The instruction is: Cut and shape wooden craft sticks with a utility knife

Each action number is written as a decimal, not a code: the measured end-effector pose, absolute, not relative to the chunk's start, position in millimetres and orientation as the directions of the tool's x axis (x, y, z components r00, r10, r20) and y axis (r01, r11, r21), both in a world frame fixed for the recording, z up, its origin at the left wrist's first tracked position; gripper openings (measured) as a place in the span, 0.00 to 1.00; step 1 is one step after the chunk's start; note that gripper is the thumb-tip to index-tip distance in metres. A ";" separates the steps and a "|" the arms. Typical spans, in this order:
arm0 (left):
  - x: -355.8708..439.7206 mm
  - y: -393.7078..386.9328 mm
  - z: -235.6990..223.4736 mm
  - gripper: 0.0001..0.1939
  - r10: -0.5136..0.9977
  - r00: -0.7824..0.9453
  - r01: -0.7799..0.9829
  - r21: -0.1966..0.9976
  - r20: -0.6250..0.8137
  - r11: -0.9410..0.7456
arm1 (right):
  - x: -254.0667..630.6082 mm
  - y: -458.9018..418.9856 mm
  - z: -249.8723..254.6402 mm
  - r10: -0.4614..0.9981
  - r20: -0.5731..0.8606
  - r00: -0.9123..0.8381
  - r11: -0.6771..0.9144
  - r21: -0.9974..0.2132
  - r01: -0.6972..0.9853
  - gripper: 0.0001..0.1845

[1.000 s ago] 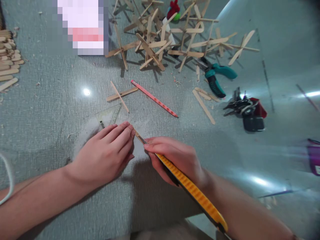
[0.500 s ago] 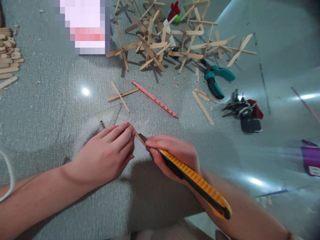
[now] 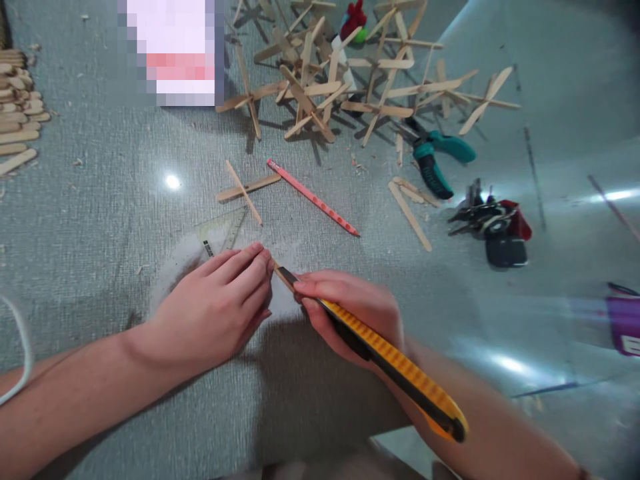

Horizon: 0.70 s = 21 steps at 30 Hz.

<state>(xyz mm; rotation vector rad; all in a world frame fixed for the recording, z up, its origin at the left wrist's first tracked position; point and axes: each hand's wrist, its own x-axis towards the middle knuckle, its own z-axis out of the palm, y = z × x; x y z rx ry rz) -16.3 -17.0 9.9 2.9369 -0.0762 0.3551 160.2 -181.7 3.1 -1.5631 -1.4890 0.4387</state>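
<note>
From the left hand (image 3: 220, 303), closed over its far end, the wooden stick (image 3: 286, 282) is slanted towards the right hand (image 3: 367, 301), where the yellow cutter (image 3: 393, 357) is clasped, blade alongside

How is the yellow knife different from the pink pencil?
The yellow knife is in the right hand, while the pink pencil lies on the table. The knife has a yellow and black handle; the pencil is pink with darker spots. The knife looks bigger and thicker, the pencil thin. Both are long and slant down toward the right.
</note>
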 end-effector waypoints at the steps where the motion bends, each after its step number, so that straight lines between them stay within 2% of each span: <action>1: -16.5 -17.0 9.8 0.18 -0.030 0.970 -0.074 0.174 0.242 -0.982 | 160.3 -181.6 3.0 0.922 0.325 0.210 0.139 -0.784 0.605 0.16; 15: -16.0 -16.6 9.8 0.17 -0.029 0.969 -0.076 0.185 0.245 -0.980 | 159.8 -182.8 4.7 0.942 0.281 0.184 0.116 -0.786 0.608 0.17; 21: -17.2 -18.5 12.7 0.17 -0.033 0.974 -0.068 0.149 0.226 -0.987 | 159.2 -184.9 8.6 0.956 0.257 0.144 0.122 -0.790 0.601 0.16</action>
